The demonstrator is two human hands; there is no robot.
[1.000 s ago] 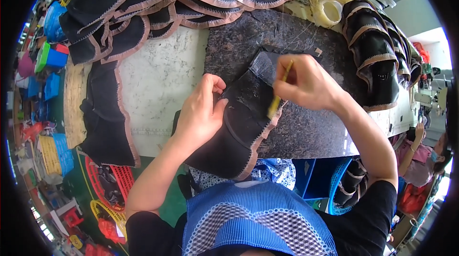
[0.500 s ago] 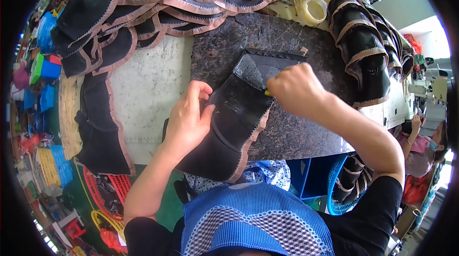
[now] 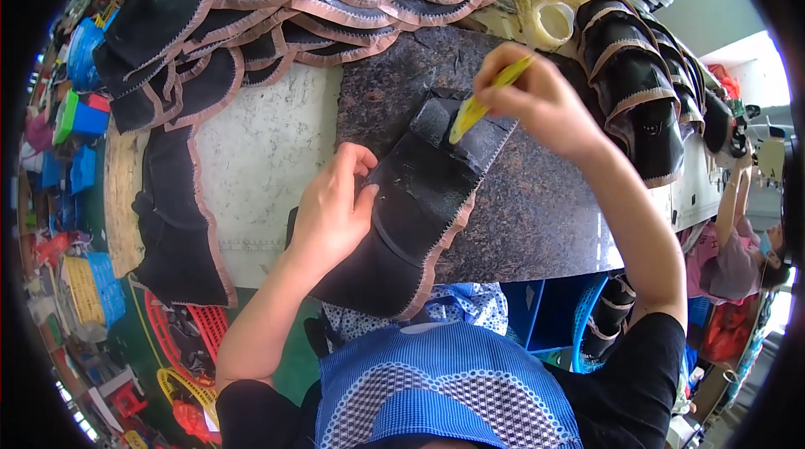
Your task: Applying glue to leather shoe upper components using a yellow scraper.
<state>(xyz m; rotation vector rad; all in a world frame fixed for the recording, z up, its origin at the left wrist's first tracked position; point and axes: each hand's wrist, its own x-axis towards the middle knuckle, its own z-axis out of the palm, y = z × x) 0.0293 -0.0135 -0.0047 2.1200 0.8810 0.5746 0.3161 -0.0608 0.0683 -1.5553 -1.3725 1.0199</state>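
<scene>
A black shoe-upper piece [image 3: 419, 214] with a brown zigzag-stitched edge lies slanted on a dark speckled stone slab [image 3: 537, 214], its near end hanging over the front edge. Its far part looks wet and shiny. My right hand [image 3: 532, 101] grips a slim yellow brush [image 3: 486, 101] whose dark lower tip touches the far end of the piece. My left hand [image 3: 335, 206] rests at the left edge of the piece, fingers loosely bent, thumb and forefinger apart with nothing visible between them.
Overlapping black pieces [image 3: 277, 21] are heaped at the back left, and more [image 3: 641, 88] at the right. A yellowish glue-stained container [image 3: 553, 21] stands behind the slab. A separate piece [image 3: 172, 206] lies left. Baskets [image 3: 189, 340] stand below. A co-worker [image 3: 738, 248] is far right.
My right hand has lifted up and back, bringing the yellow brush into view. The folded far end of the piece now lies flatter. My left hand has stayed put.
</scene>
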